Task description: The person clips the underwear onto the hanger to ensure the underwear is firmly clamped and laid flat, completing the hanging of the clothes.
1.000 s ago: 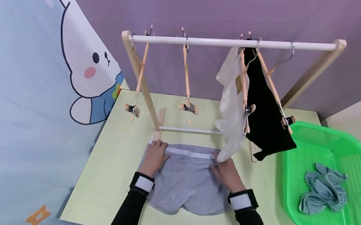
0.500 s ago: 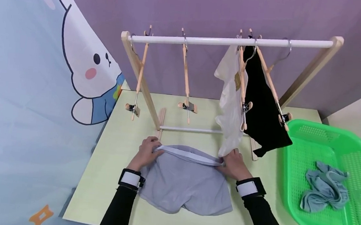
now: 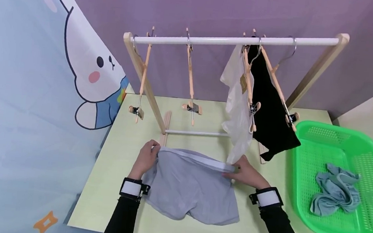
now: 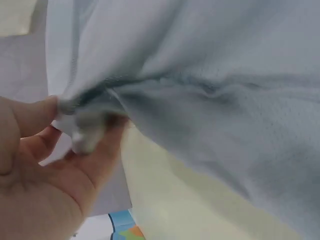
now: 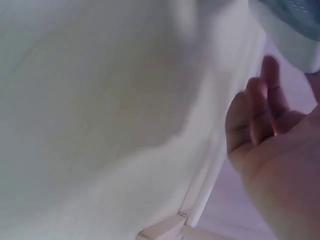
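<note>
A pair of grey-blue shorts [image 3: 192,192] is spread on the pale table, its light waistband [image 3: 202,160] towards the rack. My left hand [image 3: 144,160] pinches the waistband's left corner; in the left wrist view the thumb and fingers of this left hand [image 4: 55,170] hold the bunched edge. At the opposite corner, my right hand [image 3: 249,174] grips the waistband between thumb and fingers. The right wrist view shows that right hand [image 5: 280,145] from the palm side, with a bit of the shorts [image 5: 292,32] in the top corner.
A hanging rack [image 3: 214,41] stands behind the shorts. Two bare clip hangers [image 3: 190,72] hang at its left; a white garment [image 3: 234,98] and a black garment [image 3: 265,101] hang at its right. The green basket [image 3: 302,214] at right holds a blue-grey cloth [image 3: 336,191].
My hands have gone from lying on the shorts near the waistband to holding its two corners. They have moved apart, and the waistband is pulled straighter.
</note>
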The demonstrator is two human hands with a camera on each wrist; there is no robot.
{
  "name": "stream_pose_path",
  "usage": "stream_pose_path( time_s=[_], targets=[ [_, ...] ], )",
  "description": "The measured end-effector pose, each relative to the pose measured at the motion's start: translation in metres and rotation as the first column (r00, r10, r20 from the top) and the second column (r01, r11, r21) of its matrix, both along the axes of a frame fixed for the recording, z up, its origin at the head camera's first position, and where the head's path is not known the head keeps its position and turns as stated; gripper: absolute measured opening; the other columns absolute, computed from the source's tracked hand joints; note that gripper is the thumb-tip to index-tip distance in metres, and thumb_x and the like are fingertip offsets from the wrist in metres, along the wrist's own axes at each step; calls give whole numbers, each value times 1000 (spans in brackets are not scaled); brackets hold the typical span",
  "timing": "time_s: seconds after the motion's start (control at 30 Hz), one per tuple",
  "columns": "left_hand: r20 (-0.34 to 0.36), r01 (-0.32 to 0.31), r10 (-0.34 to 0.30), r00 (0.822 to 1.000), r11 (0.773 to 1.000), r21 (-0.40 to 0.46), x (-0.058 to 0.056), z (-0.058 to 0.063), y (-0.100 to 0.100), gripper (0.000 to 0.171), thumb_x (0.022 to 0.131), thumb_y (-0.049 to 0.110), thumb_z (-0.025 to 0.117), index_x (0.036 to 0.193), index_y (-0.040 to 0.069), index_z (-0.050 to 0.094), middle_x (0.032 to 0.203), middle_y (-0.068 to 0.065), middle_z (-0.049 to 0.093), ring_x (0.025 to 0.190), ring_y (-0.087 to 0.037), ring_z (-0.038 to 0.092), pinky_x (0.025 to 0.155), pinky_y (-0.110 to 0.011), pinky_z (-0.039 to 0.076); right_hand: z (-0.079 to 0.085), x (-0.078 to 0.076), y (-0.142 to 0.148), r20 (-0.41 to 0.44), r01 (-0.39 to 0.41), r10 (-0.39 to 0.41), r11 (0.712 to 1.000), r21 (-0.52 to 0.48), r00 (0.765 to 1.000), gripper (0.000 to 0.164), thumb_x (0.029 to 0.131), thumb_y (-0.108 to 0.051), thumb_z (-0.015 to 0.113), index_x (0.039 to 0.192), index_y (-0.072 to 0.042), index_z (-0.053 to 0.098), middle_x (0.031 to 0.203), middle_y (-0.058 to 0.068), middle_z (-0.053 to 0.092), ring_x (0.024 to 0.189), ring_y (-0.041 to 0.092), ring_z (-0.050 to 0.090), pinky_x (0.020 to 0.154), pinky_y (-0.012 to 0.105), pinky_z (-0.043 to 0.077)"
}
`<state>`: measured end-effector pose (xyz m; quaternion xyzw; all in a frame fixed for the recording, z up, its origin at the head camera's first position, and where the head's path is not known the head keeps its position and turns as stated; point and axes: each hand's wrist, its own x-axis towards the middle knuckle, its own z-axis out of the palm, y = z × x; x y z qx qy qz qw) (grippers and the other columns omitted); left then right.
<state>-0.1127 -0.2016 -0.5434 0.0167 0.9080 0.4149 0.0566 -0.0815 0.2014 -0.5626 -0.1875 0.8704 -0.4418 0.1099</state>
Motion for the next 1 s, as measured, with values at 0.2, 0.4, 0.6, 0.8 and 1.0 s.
stream_pose_path(
  time_s=[0.2, 0.4, 0.6, 0.8, 1.0],
  targets=[
    [74, 149, -188, 979, 919, 365, 12, 26, -19, 26, 105, 26, 50, 111, 3, 59, 103, -9, 63, 89, -13, 61, 76, -24, 50, 31, 9, 28, 165, 58, -15, 964, -260, 986, 19, 96, -18, 67, 79, -11, 61, 74, -7, 49, 69, 5, 48, 60, 24, 41],
    [141, 341, -521, 842, 717, 608, 18, 59, -26, 26, 107, 24, 46, 110, 0, 58, 101, -6, 61, 89, -16, 57, 74, -28, 50, 61, 19, 51, 187, 14, 104, 842, -540, 977, 20, 98, 4, 53, 81, -3, 62, 79, -10, 64, 71, 5, 59, 62, 26, 49],
    [162, 291, -446, 880, 776, 560, 4, 53, -16, 34, 109, 31, 40, 109, 2, 57, 99, -4, 62, 91, -15, 61, 78, -34, 54, 70, 13, 56, 154, 101, -53, 942, -321, 987, 24, 96, -7, 64, 74, -7, 55, 71, -9, 50, 67, 7, 50, 60, 24, 44],
    [105, 234, -339, 935, 811, 536, 2, 45, -21, 28, 106, 27, 49, 100, 0, 58, 112, -9, 60, 95, -19, 61, 84, -33, 54, 69, 13, 68, 130, 176, -150, 960, -219, 980, 30, 96, -14, 67, 72, -8, 51, 67, -6, 37, 60, 10, 40, 53, 27, 35],
    [23, 276, -331, 943, 822, 498, 15, 70, -20, 18, 102, 14, 57, 87, 6, 51, 109, -5, 66, 96, -19, 62, 80, -29, 51, 84, 22, 70, 78, 143, -124, 942, -304, 989, 22, 96, -5, 63, 76, -10, 56, 71, -8, 45, 64, 9, 46, 56, 27, 41]
  ],
)
